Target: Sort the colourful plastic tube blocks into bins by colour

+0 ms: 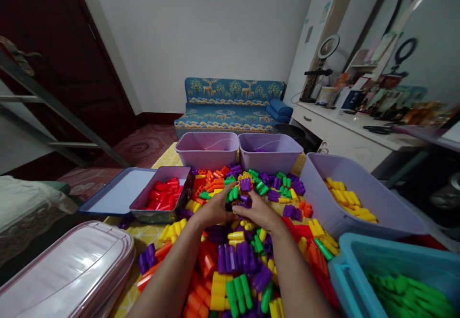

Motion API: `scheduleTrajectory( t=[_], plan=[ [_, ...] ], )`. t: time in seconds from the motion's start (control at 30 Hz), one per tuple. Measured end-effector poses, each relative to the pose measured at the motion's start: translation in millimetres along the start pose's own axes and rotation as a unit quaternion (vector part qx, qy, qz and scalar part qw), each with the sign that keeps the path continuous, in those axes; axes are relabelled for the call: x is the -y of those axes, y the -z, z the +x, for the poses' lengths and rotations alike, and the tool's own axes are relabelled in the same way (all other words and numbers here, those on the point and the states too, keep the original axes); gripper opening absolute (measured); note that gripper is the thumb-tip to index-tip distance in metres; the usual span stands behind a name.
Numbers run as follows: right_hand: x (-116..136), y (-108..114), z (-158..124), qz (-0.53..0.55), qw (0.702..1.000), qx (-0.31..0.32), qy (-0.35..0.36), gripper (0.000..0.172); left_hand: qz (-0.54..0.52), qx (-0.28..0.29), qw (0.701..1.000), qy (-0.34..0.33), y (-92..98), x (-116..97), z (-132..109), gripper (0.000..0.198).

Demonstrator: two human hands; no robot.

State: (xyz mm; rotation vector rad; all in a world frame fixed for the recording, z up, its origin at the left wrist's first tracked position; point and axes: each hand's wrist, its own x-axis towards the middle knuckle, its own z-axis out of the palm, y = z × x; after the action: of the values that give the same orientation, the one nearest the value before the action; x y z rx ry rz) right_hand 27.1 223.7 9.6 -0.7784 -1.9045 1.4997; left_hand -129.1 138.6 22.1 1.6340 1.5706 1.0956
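Observation:
A heap of colourful plastic tube-shaped toy blocks covers the table in front of me. My left hand (217, 208) reaches into the middle of the heap, its fingers curved against a green block (233, 193). Facing it, my right hand (261, 210) curls its thumb and fingers round a purple block (246, 200). The two hands are close together, and some fingertips are hidden among the blocks. Another purple block (245, 184) lies just beyond the fingers. Nearer to me, between my forearms, are a purple block group (233, 259) and a green block group (239, 295).
Two lilac bins (206, 154) stand at the back. A lilac bin (312, 198) with yellow blocks and a teal bin (354, 279) with green blocks are at right. At left are a tin (158, 217) of red blocks and stacked lids (68, 265).

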Motion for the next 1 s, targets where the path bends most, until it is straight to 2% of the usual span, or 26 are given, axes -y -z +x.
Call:
scheduleTrajectory(
  t=[0.07, 0.17, 0.3, 0.4, 0.47, 0.53, 0.63, 0.77, 0.87, 0.93, 1.0],
  plan=[
    [3.7, 1.2, 0.7, 0.001, 1.0, 0.0, -0.007, 0.062, -0.035, -0.028, 0.999, -0.011, -0.8, 3.5, 2.5, 0.082],
    [8.4, 4.8, 2.2, -0.016, 0.999, -0.035, 0.003, 0.067, -0.036, -0.097, 0.995, -0.008, 0.2, 8.9, 6.5, 0.074],
    [9.3, 6.4, 4.7, -0.023, 0.998, -0.035, 0.049, 0.051, -0.016, -0.142, 0.99, -0.004, 0.8, 8.8, 10.8, 0.053],
    [8.1, 3.8, 7.0, -0.042, 0.997, -0.04, 0.05, 0.043, -0.032, -0.141, 0.989, 0.002, -0.5, 5.5, 12.5, 0.04],
    [8.3, 1.4, 8.3, -0.039, 0.997, -0.049, 0.041, 0.039, -0.066, -0.14, 0.988, 0.021, -2.1, 4.7, 13.0, 0.039],
    [9.6, -0.4, 9.2, -0.019, 0.998, -0.051, 0.028, 0.037, -0.11, -0.133, 0.984, 0.044, -3.9, 5.3, 12.9, 0.044],
    [12.1, -2.4, 9.3, -0.002, 0.998, -0.047, 0.03, 0.038, -0.143, -0.126, 0.98, 0.054, -5.8, 5.9, 11.9, 0.062],
    [14.3, -4.3, 8.0, -0.061, 0.994, -0.063, 0.064, 0.039, -0.081, -0.119, 0.989, 0.016, -4.8, 1.5, 9.4, 0.067],
    [14.7, -4.1, 7.9, -0.114, 0.986, -0.087, 0.09, 0.03, -0.045, -0.113, 0.993, -0.015, -3.1, -4.5, 6.9, 0.07],
    [14.7, -2.7, 8.5, -0.136, 0.98, -0.105, 0.096, 0.02, -0.09, -0.085, 0.992, -0.016, -3.2, -7.8, 5.7, 0.07],
    [15.0, -0.8, 9.0, -0.139, 0.98, -0.11, 0.094, 0.018, -0.179, -0.046, 0.983, 0.004, -4.8, -10.3, 5.4, 0.068]
  ],
)
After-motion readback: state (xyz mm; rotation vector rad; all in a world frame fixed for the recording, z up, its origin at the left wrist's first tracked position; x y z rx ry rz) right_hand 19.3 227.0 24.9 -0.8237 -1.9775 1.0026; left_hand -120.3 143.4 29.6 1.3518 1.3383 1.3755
